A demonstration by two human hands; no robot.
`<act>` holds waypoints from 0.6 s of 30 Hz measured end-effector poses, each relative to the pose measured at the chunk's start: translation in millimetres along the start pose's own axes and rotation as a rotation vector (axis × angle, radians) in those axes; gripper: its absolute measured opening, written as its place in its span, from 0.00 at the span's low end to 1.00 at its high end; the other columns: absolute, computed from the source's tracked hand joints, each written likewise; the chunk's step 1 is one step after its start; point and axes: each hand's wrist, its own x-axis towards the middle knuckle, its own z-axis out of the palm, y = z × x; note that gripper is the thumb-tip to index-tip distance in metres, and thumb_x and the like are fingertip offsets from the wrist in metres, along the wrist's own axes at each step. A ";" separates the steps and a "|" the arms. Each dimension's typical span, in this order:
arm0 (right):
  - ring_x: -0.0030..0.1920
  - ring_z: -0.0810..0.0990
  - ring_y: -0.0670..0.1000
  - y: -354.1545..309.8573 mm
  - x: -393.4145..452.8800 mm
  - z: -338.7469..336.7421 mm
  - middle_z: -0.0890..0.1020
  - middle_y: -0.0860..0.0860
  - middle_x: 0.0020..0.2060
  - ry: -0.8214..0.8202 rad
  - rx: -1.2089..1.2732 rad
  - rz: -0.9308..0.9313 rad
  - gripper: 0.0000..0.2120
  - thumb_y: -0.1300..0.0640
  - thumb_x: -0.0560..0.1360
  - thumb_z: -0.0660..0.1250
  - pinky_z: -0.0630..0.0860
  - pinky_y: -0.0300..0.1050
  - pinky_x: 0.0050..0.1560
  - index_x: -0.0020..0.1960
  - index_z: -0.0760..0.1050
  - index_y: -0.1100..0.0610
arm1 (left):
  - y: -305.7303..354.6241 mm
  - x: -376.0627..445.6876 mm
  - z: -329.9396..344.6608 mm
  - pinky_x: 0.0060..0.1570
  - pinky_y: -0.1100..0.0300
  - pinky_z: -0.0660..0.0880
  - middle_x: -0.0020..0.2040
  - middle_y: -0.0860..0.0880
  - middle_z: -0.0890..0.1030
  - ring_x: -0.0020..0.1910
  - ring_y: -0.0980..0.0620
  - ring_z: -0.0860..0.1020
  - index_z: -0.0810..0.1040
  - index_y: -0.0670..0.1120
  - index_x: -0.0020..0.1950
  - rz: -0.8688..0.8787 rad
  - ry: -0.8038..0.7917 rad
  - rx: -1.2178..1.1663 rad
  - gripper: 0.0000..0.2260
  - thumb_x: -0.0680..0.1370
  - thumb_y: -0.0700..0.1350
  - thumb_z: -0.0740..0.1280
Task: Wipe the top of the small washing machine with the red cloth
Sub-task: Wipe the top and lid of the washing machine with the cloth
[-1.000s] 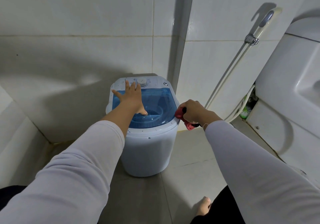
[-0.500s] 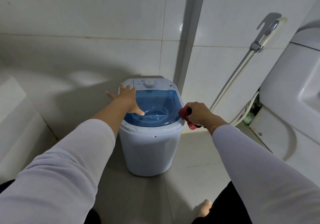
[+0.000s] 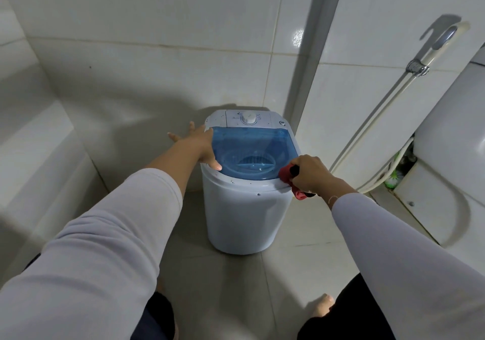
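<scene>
A small white washing machine [image 3: 244, 216] stands on the floor in the corner. It has a clear blue lid [image 3: 252, 145] and a white dial [image 3: 248, 117] on the back panel. My left hand [image 3: 199, 145] rests flat on the machine's left rim, fingers spread, thumb on the lid. My right hand [image 3: 309, 173] is closed around a bunched red cloth [image 3: 287, 175]. The cloth presses on the front right rim of the machine, and a tail of it hangs below my fist.
A toilet [image 3: 451, 171] stands close on the right. A bidet sprayer [image 3: 443, 40] hangs on the wall with its hose [image 3: 367, 134] running down behind the machine. Tiled walls close in behind and on the left. My bare foot [image 3: 321, 307] is on the grey floor tiles [image 3: 236, 287].
My left hand has slid from the middle of the blue lid to the machine's left edge. My right hand with the cloth has come onto the front right rim.
</scene>
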 end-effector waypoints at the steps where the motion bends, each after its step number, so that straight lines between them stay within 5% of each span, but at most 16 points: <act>1: 0.47 0.73 0.53 -3.8 -2.0 1.3 0.80 0.59 0.54 0.001 0.000 -0.005 0.15 0.62 0.74 0.64 0.74 0.44 0.50 0.61 0.75 0.59 | -1.6 -1.6 0.5 0.66 0.26 0.41 0.80 0.50 0.43 0.77 0.44 0.35 0.45 0.51 0.79 0.001 -0.002 -0.018 0.50 0.69 0.57 0.75; 11: 0.47 0.73 0.52 -36.9 -10.8 10.9 0.79 0.58 0.54 -0.012 -0.055 -0.048 0.15 0.59 0.74 0.65 0.75 0.45 0.53 0.61 0.75 0.59 | -13.7 -6.0 19.8 0.65 0.25 0.40 0.80 0.51 0.42 0.77 0.42 0.34 0.40 0.51 0.79 0.087 0.004 -0.127 0.56 0.65 0.60 0.76; 18: 0.46 0.74 0.52 -56.9 -9.3 19.1 0.80 0.58 0.53 -0.014 -0.079 -0.076 0.15 0.58 0.74 0.65 0.74 0.44 0.51 0.59 0.76 0.59 | -25.0 -4.2 36.9 0.65 0.25 0.40 0.79 0.53 0.41 0.77 0.44 0.34 0.38 0.53 0.78 0.171 0.144 -0.180 0.60 0.62 0.64 0.76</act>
